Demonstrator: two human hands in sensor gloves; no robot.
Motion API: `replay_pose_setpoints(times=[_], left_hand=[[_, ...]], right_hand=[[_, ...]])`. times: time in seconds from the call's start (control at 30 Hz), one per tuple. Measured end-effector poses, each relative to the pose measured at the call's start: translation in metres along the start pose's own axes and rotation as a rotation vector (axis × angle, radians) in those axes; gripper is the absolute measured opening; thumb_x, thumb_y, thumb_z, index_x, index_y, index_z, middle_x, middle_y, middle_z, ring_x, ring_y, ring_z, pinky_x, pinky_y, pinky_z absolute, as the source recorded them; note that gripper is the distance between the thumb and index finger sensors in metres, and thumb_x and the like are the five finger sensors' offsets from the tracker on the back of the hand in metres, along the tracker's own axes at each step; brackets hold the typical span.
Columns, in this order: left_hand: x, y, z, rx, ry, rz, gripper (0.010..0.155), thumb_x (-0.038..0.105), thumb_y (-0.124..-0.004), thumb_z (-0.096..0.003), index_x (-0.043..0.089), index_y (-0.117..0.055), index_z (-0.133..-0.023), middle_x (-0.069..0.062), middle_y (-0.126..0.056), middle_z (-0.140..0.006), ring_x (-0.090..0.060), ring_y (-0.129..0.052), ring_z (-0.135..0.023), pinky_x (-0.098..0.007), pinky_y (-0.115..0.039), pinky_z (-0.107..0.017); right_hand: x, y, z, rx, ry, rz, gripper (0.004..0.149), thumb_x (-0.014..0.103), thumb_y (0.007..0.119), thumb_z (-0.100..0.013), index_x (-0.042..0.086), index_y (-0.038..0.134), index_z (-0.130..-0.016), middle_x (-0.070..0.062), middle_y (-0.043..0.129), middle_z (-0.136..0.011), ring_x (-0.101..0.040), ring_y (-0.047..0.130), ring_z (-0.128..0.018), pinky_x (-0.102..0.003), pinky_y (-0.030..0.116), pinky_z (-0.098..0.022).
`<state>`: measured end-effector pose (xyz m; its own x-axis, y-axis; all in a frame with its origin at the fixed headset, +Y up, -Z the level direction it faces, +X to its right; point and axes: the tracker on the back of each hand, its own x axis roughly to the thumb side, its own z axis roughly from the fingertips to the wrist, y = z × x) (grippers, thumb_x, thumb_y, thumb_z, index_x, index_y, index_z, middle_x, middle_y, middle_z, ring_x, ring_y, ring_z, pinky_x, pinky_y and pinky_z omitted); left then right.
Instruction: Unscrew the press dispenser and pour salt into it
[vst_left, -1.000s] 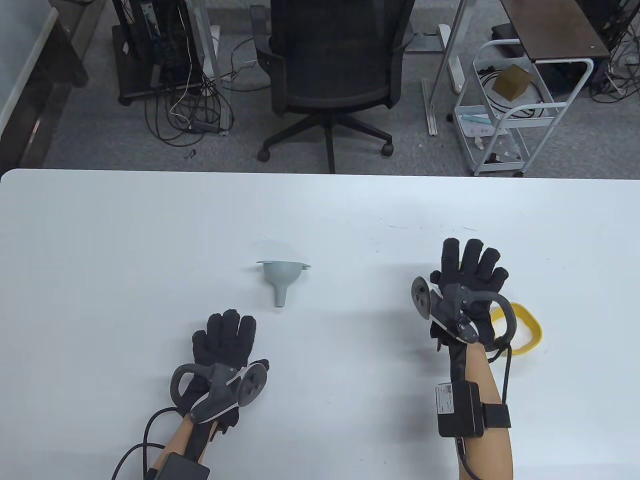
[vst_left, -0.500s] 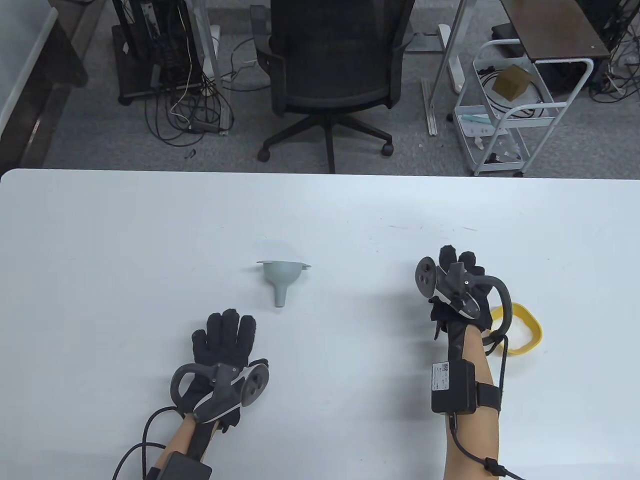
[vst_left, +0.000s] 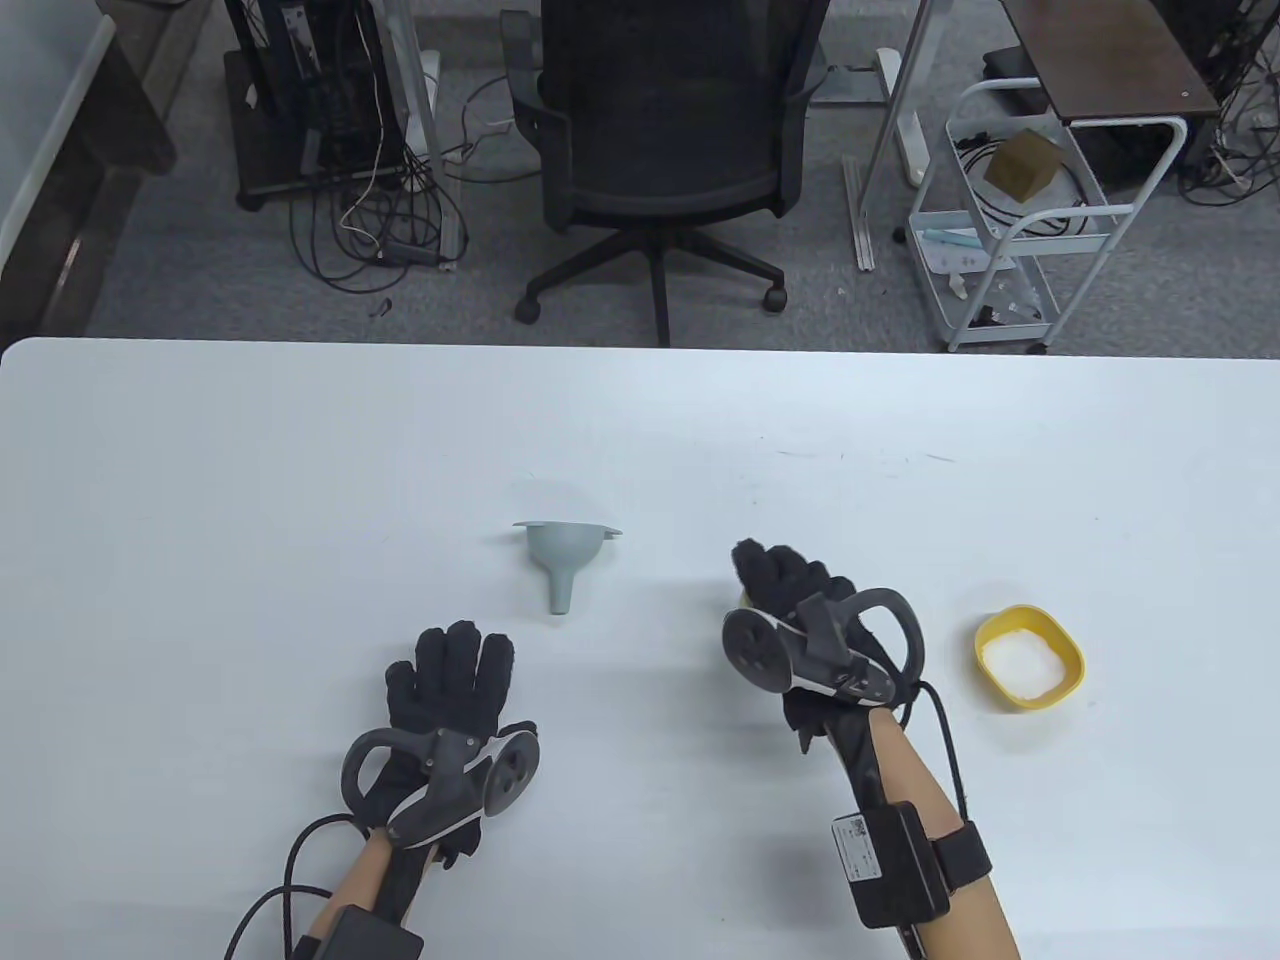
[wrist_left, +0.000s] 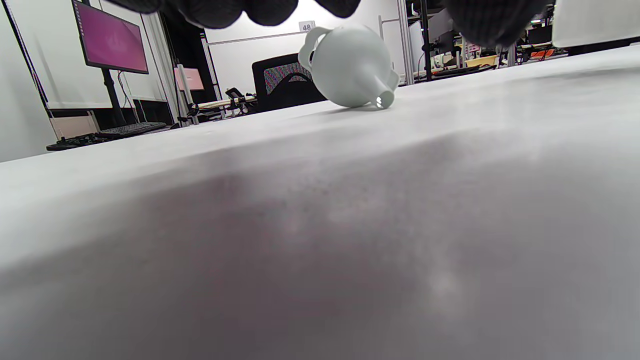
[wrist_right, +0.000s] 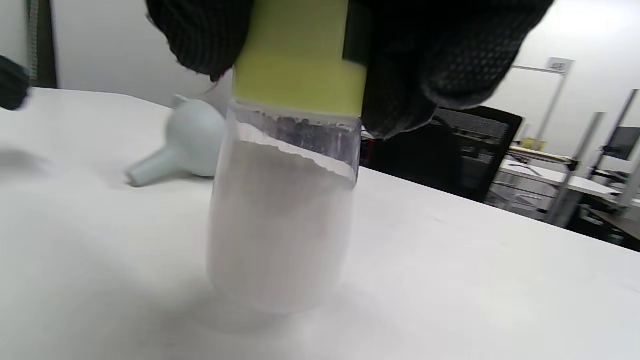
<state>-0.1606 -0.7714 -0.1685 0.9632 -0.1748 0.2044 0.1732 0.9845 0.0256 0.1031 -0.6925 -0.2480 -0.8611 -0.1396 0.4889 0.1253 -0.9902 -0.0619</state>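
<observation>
Your right hand (vst_left: 800, 620) grips the dispenser (wrist_right: 285, 200) by its yellow-green cap (wrist_right: 299, 55), fingers (wrist_right: 200, 35) curled closed around the top. The clear jar under the cap sits tilted and already holds white powder up to just below the cap; whether its base is flat on the table (vst_left: 300, 450) cannot be told. In the table view your hand hides the jar almost entirely.

Your left hand (vst_left: 450, 690) lies flat, fingers spread, palm down, holding nothing. The grey funnel (vst_left: 565, 555) lies on its side just ahead of its fingertips, spout toward you. The yellow bowl of salt (vst_left: 1030, 660) sits just to the right of your right hand, apart from it.

Judged status: cap not yet unscrewed.

Risks:
- Only the cap is held. Twisting it without your left hand on the jar would likely spin the whole jar or tip it, spilling powder.
- The jar looks nearly full; added salt may overflow.
- Your right forearm is close to the bowl; a sideways sweep could knock it.
</observation>
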Motion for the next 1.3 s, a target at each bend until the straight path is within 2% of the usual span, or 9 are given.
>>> replay_pose_setpoints(times=[0.27, 0.47, 0.67, 0.77, 0.87, 1.03, 1.17, 1.3], left_hand=[[0.001, -0.001, 0.001, -0.013, -0.006, 0.001, 0.099, 0.062, -0.068, -0.0516, 0.004, -0.033, -0.124, -0.038, -0.041, -0.124, -0.065, -0.051, -0.107, -0.077, -0.052, -0.069], [0.001, -0.001, 0.001, -0.018, -0.006, -0.008, 0.099, 0.062, -0.068, -0.0517, 0.004, -0.033, -0.124, -0.038, -0.041, -0.124, -0.065, -0.051, -0.107, -0.077, -0.052, -0.069], [0.0, -0.002, 0.0, -0.034, 0.002, -0.01, 0.099, 0.062, -0.068, -0.0518, 0.004, -0.033, -0.124, -0.038, -0.041, -0.124, -0.065, -0.051, -0.107, -0.077, -0.052, -0.069], [-0.001, -0.002, 0.0, -0.033, 0.005, -0.007, 0.099, 0.062, -0.068, -0.0519, 0.004, -0.033, -0.124, -0.039, -0.041, -0.124, -0.065, -0.051, -0.107, -0.077, -0.052, -0.069], [-0.001, -0.002, 0.0, -0.03, 0.007, 0.012, 0.099, 0.062, -0.068, -0.0517, 0.004, -0.033, -0.124, -0.038, -0.042, -0.124, -0.064, -0.052, -0.107, -0.076, -0.052, -0.069], [-0.004, -0.001, 0.0, -0.03, 0.013, 0.027, 0.099, 0.062, -0.068, -0.0517, 0.004, -0.034, -0.124, -0.038, -0.042, -0.124, -0.064, -0.052, -0.107, -0.076, -0.053, -0.069], [-0.004, -0.001, 0.0, -0.037, 0.015, 0.028, 0.099, 0.062, -0.068, -0.0516, 0.004, -0.034, -0.124, -0.038, -0.042, -0.124, -0.064, -0.052, -0.107, -0.076, -0.053, -0.069], [-0.004, -0.001, 0.0, -0.04, 0.013, 0.027, 0.099, 0.062, -0.068, -0.0516, 0.004, -0.034, -0.124, -0.038, -0.042, -0.124, -0.064, -0.052, -0.107, -0.076, -0.053, -0.069]], right_hand=[[0.066, 0.0, 0.011, 0.0, -0.232, -0.005, 0.078, 0.042, 0.07, -0.056, -0.004, 0.045, -0.114, -0.028, 0.068, -0.105, -0.043, 0.085, -0.082, -0.054, 0.078, -0.059], [0.089, 0.004, 0.015, 0.016, -0.299, 0.046, 0.078, 0.042, 0.071, -0.056, -0.004, 0.044, -0.114, -0.027, 0.068, -0.106, -0.043, 0.085, -0.083, -0.054, 0.078, -0.06], [0.085, 0.009, 0.019, -0.024, -0.295, -0.007, 0.079, 0.043, 0.071, -0.056, -0.003, 0.043, -0.114, -0.027, 0.067, -0.106, -0.042, 0.084, -0.085, -0.057, 0.076, -0.061], [0.075, 0.009, 0.023, -0.052, -0.265, -0.07, 0.085, 0.048, 0.07, -0.056, -0.003, 0.04, -0.116, -0.029, 0.062, -0.11, -0.045, 0.079, -0.09, -0.065, 0.069, -0.064], [0.063, 0.014, 0.026, 0.0, -0.202, -0.129, 0.097, 0.056, 0.07, -0.054, -0.005, 0.033, -0.119, -0.032, 0.055, -0.114, -0.054, 0.07, -0.097, -0.074, 0.063, -0.064], [0.043, 0.044, 0.028, 0.145, -0.148, -0.35, 0.111, 0.062, 0.071, -0.051, -0.009, 0.021, -0.12, -0.041, 0.036, -0.119, -0.068, 0.047, -0.101, -0.085, 0.051, -0.062], [0.038, 0.071, 0.025, 0.226, -0.146, -0.539, 0.113, 0.06, 0.072, -0.051, -0.011, 0.015, -0.118, -0.045, 0.027, -0.117, -0.072, 0.037, -0.099, -0.087, 0.044, -0.06], [0.042, 0.082, 0.026, 0.175, -0.098, -0.663, 0.11, 0.059, 0.073, -0.051, -0.009, 0.02, -0.119, -0.044, 0.03, -0.117, -0.072, 0.037, -0.097, -0.087, 0.041, -0.058]])
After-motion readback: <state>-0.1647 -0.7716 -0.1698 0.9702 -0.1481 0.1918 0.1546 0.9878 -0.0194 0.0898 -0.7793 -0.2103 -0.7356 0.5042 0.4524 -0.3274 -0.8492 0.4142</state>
